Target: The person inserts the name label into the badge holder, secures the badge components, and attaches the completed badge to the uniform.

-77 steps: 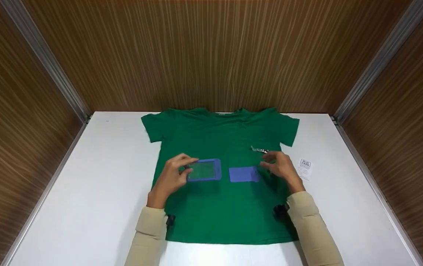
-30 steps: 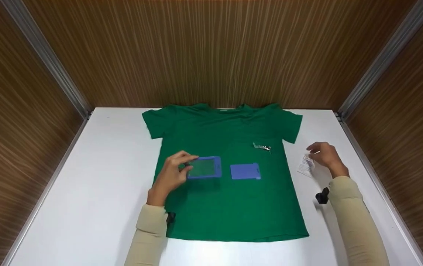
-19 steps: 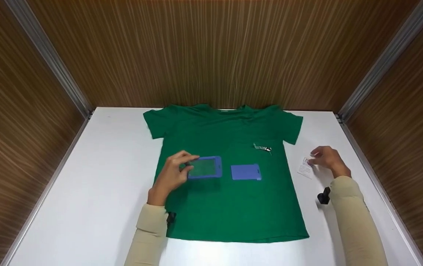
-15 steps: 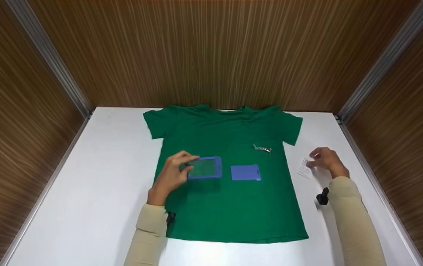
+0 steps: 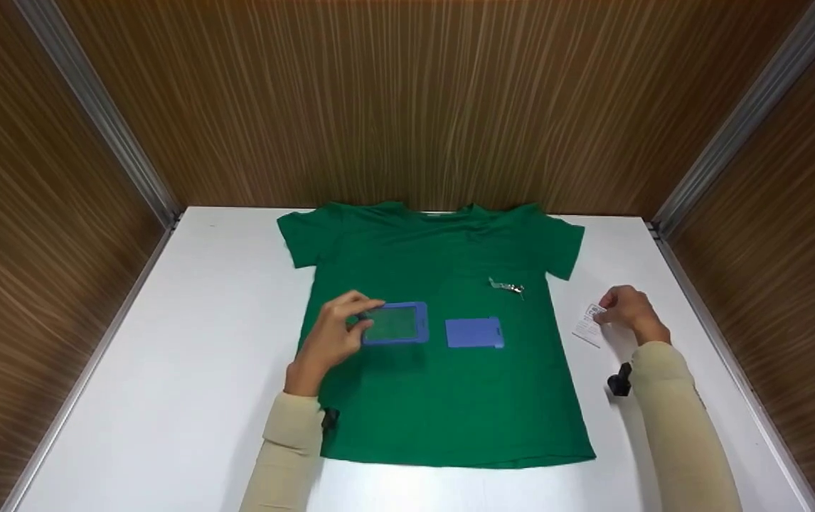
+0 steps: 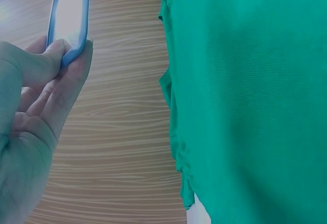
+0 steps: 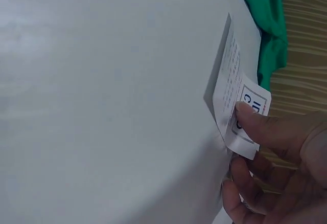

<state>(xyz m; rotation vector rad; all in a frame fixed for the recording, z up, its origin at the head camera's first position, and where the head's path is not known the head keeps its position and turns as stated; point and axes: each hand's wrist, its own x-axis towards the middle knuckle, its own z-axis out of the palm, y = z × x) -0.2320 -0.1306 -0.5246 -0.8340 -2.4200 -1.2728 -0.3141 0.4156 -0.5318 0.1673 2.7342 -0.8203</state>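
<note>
My left hand pinches a blue-purple badge holder frame with a clear window by its left end, above the green T-shirt. In the left wrist view, the thumb lies across one end of the holder. Over on the right, my right hand pinches the top end of a white ID card. The right wrist view shows the thumb on the printed face of the card, which bends up off the table with its far end low. A flat purple panel lies on the shirt.
A small metal badge clip lies on the shirt's upper right part. The shirt is spread on a white table. Wood-grain walls close in the back and both sides.
My right hand has moved right from beside the metal clip to the ID card, and now lifts the card's top end. The left hand and its holder have stayed almost still.
</note>
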